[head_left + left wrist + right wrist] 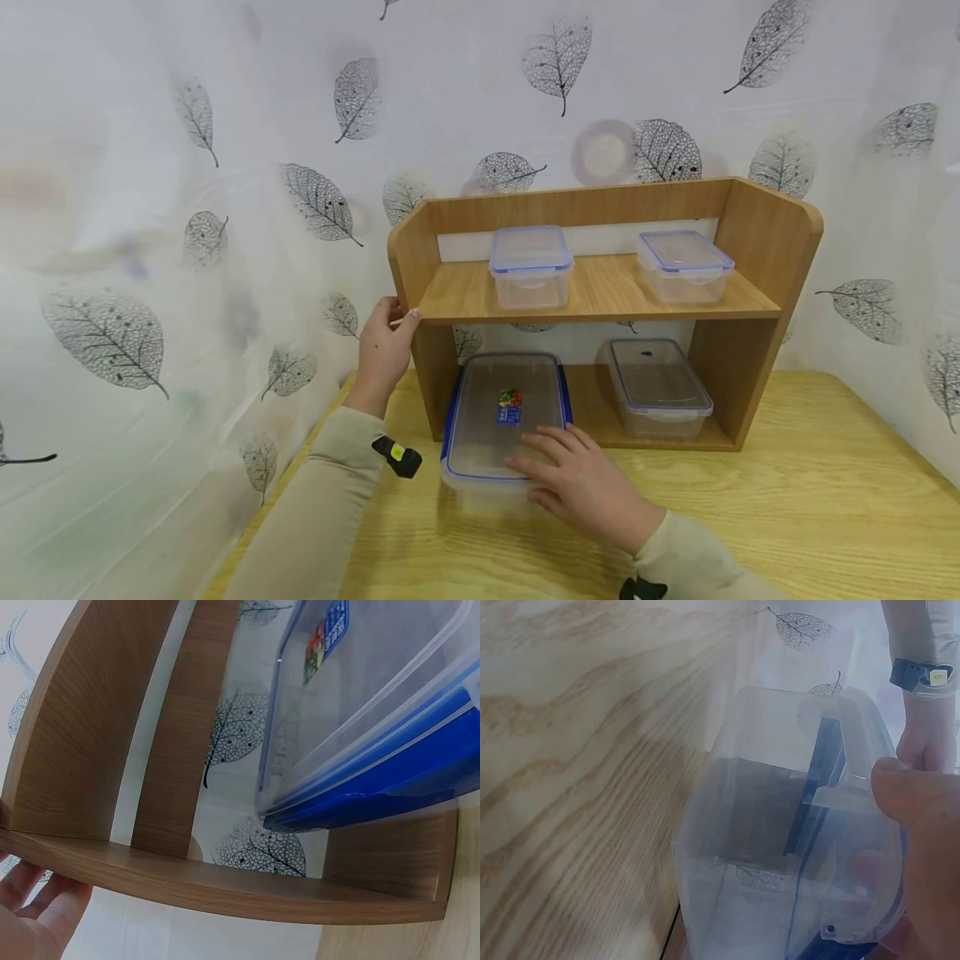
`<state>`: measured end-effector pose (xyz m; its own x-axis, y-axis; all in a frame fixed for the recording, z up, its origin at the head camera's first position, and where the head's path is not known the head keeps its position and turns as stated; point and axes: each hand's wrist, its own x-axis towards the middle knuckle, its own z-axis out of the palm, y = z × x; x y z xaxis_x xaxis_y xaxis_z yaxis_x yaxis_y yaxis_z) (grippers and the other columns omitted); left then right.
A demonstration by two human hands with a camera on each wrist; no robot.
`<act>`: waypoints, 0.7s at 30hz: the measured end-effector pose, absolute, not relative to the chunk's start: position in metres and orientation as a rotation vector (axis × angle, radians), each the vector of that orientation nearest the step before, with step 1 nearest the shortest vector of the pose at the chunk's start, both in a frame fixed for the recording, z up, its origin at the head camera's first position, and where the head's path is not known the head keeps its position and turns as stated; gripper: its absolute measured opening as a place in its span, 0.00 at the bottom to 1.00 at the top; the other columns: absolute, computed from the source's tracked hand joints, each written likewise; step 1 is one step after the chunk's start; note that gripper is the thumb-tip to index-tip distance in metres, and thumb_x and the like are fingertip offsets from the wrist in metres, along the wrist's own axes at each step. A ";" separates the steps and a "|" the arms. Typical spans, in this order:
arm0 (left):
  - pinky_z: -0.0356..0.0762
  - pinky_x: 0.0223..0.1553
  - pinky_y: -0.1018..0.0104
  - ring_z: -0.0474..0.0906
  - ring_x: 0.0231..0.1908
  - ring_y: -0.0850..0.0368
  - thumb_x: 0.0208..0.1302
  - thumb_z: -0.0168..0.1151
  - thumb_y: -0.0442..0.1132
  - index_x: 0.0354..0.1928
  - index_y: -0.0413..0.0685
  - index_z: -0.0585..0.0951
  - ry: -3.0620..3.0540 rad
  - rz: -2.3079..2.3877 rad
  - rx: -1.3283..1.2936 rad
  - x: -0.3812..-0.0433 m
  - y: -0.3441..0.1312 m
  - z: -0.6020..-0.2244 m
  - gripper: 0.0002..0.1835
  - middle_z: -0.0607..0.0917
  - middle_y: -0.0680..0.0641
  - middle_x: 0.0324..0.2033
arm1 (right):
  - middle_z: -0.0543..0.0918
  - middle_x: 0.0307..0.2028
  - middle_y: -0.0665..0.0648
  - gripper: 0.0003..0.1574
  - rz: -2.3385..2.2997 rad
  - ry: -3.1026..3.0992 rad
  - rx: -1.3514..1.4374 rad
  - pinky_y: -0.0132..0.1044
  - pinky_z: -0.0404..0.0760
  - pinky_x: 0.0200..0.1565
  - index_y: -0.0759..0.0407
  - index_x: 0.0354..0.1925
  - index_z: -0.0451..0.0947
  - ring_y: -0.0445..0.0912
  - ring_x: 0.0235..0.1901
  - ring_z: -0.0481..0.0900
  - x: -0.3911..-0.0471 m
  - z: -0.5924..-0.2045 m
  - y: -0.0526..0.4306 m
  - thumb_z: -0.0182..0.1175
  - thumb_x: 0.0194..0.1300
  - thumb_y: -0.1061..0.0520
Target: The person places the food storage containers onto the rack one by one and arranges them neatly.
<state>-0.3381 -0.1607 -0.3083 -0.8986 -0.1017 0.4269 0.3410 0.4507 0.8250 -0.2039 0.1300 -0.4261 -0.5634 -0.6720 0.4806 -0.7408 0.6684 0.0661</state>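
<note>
My left hand (384,354) holds the front edge of the wooden shelf's left side panel (437,375), thumb at the front edge and fingers on the outer face. A large clear food container (480,442), with a blue-edged lid and a colourful label, lies on the lower level at the left, its front sticking out past the shelf. My right hand (588,492) rests on its front right corner, with fingers spread over the lid. In the right wrist view the thumb (900,787) touches near the front clip (844,796); the other fingers are mostly hidden.
Two small clear containers, one left (531,267) and one right (686,267), stand on the upper board (600,287). Another clear container (660,387) sits at the lower right. The shelf stands on a wood-grain table (825,483), before a leaf-patterned curtain (247,208).
</note>
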 end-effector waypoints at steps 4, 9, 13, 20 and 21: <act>0.78 0.58 0.46 0.77 0.58 0.41 0.74 0.56 0.51 0.63 0.48 0.75 -2.287 -1.436 -0.203 -0.338 -0.161 -0.308 0.22 0.79 0.39 0.59 | 0.76 0.65 0.55 0.31 0.214 -2.430 1.093 0.63 0.71 0.64 0.39 0.67 0.76 0.56 0.66 0.70 -0.204 -0.425 0.130 0.68 0.67 0.44; 0.78 0.58 0.47 0.77 0.58 0.42 0.75 0.55 0.51 0.63 0.48 0.75 -2.287 -1.436 -0.205 -0.337 -0.160 -0.308 0.22 0.79 0.40 0.59 | 0.76 0.65 0.55 0.31 0.206 -2.438 1.089 0.63 0.70 0.64 0.40 0.67 0.76 0.56 0.66 0.70 -0.206 -0.424 0.129 0.67 0.67 0.43; 0.78 0.58 0.46 0.77 0.58 0.42 0.75 0.56 0.52 0.63 0.49 0.74 -2.293 -1.439 -0.203 -0.336 -0.160 -0.308 0.22 0.78 0.40 0.60 | 0.77 0.64 0.56 0.31 0.196 -2.426 1.082 0.62 0.71 0.63 0.40 0.66 0.77 0.56 0.66 0.71 -0.208 -0.423 0.129 0.68 0.67 0.44; 0.78 0.58 0.46 0.77 0.59 0.42 0.75 0.55 0.52 0.64 0.49 0.74 -2.299 -1.443 -0.202 -0.336 -0.161 -0.308 0.22 0.78 0.40 0.60 | 0.77 0.64 0.57 0.30 0.196 -2.411 1.076 0.61 0.73 0.62 0.41 0.66 0.77 0.56 0.65 0.72 -0.211 -0.423 0.129 0.68 0.66 0.44; 0.78 0.58 0.46 0.77 0.59 0.42 0.75 0.56 0.52 0.63 0.49 0.74 -2.298 -1.444 -0.200 -0.336 -0.161 -0.307 0.22 0.78 0.40 0.60 | 0.77 0.64 0.57 0.31 0.201 -2.413 1.076 0.61 0.73 0.62 0.41 0.66 0.77 0.56 0.65 0.72 -0.212 -0.423 0.129 0.68 0.66 0.45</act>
